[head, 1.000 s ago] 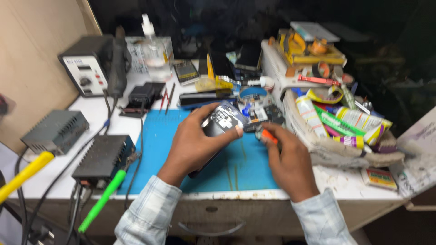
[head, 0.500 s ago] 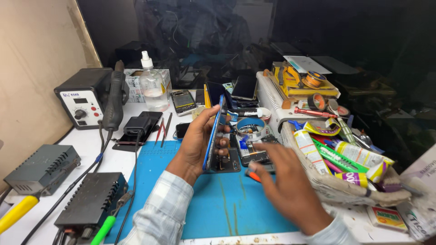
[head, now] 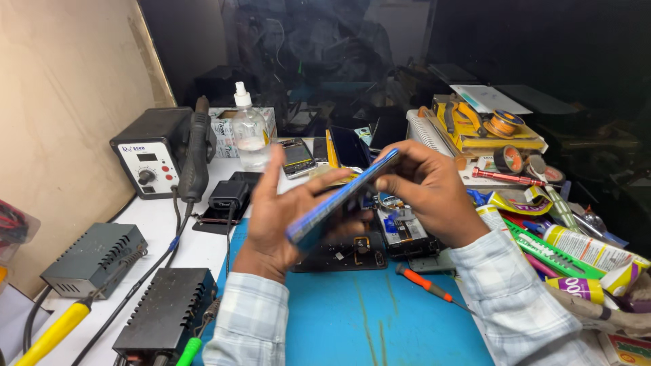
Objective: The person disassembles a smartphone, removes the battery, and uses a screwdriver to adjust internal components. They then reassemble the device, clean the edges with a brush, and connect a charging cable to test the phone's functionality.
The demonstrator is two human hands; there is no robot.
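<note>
A blue-backed smartphone (head: 342,196) is held tilted in the air above the blue work mat (head: 380,318). My left hand (head: 285,217) supports its lower end from beneath, fingers spread. Its upper end is pinched by my right hand (head: 424,186). Under the phone, on the mat, lie a dark opened phone frame (head: 352,252) and a circuit part (head: 401,230). An orange-handled screwdriver (head: 427,285) rests on the mat just right of centre, touched by neither hand.
A hot-air station (head: 149,159) with its wand stands at back left, beside a spray bottle (head: 249,135). Two dark power boxes (head: 91,257) (head: 166,315) sit at the left front. Glue tubes (head: 583,254), tape rolls and tools crowd the right side.
Both hands have lifted the phone higher and turned it from edge-on upright to a slanted lie. My right hand left the screwdriver on the mat and took the phone's upper end.
</note>
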